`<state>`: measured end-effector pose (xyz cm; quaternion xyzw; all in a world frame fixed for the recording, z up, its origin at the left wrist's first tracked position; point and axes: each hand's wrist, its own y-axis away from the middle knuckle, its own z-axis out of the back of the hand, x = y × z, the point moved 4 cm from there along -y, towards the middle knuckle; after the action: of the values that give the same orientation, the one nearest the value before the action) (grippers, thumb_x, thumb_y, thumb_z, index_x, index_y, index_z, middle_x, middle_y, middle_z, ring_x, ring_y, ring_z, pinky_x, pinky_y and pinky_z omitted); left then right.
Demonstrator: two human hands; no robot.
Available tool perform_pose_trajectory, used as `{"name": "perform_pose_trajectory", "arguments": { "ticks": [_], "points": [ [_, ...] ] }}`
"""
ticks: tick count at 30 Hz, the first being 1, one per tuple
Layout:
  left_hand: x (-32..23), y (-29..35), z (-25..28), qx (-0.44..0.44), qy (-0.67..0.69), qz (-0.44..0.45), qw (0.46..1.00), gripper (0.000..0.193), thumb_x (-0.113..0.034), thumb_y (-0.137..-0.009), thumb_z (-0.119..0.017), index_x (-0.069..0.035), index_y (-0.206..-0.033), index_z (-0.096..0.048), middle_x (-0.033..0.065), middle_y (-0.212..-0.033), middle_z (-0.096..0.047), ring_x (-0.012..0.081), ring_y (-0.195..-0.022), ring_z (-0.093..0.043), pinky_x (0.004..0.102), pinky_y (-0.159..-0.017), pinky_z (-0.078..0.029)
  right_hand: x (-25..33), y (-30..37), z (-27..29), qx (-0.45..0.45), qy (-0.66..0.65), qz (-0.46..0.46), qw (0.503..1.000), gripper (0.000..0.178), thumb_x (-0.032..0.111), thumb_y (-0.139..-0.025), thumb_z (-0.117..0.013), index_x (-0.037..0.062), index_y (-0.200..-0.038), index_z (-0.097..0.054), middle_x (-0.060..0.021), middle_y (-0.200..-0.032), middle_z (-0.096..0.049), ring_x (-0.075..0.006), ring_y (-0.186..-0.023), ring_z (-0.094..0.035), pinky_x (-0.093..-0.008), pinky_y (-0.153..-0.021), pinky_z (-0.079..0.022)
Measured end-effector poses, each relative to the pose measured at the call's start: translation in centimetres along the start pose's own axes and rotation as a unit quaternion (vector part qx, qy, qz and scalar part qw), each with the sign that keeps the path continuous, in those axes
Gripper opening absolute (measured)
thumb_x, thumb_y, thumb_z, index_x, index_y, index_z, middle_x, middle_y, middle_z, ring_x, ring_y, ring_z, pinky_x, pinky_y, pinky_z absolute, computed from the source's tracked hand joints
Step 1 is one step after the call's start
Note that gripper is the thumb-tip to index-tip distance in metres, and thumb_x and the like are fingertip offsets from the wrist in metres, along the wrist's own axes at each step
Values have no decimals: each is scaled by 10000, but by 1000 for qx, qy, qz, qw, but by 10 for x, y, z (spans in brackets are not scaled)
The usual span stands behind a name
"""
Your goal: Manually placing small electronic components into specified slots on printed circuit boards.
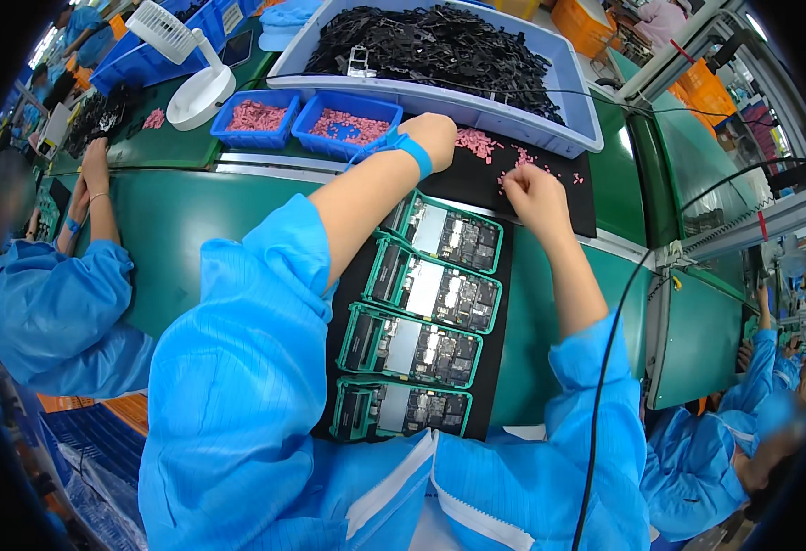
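My left hand (pixel 435 141), with a blue wrist strap (pixel 414 154), is bent over the black mat between a blue bin and loose pink pieces (pixel 476 143). Its fingers are hidden behind the back of the hand. My right hand (pixel 541 198) is closed in a pinch at the mat's near side, beside scattered pink pieces (pixel 520 158); whatever its fingertips hold is too small to make out. Below the hands, several green frames (pixel 432 292) carrying phone-like circuit assemblies lie in a column on a black strip (pixel 487 386).
Two small blue bins (pixel 294 136) of pink pieces stand left of my left hand. Behind them, a large tub (pixel 513 129) holds black parts. A white fan (pixel 202 106) stands at far left. A black cable (pixel 605 367) hangs at right. Co-workers sit on both sides.
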<state>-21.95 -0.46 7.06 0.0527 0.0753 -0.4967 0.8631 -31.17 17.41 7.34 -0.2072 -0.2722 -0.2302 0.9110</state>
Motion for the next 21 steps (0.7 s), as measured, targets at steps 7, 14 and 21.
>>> {"name": "perform_pose_trajectory", "arguments": {
  "ticks": [7,14,21],
  "points": [
    [-2,13,3,-5,36,28,999,202,-154,-733,-701,3,-860,-704,230,-945,-666,388,-920,-641,436,-815,-521,4,-53,-32,46,182,-96,977,180,204,-770,-642,41,-812,-705,-187,-904,-679,-363,-882,-654,-463,-781,-521],
    [-2,15,-6,29,11,15,999,194,-160,-760,-689,-3,-871,-708,234,-917,-665,386,-902,-642,435,-800,-520,9,-40,-40,84,148,-15,985,147,151,-785,-599,39,-811,-690,-198,-899,-673,-366,-855,-649,-460,-761,-517],
    [-25,51,22,-35,129,-173,976,131,-158,-755,-657,-30,-783,-654,165,-775,-664,339,-774,-646,421,-708,-513,21,7,-6,28,85,19,996,113,142,-785,-612,36,-790,-650,-177,-859,-657,-351,-815,-638,-446,-734,-509]
  ]
}}
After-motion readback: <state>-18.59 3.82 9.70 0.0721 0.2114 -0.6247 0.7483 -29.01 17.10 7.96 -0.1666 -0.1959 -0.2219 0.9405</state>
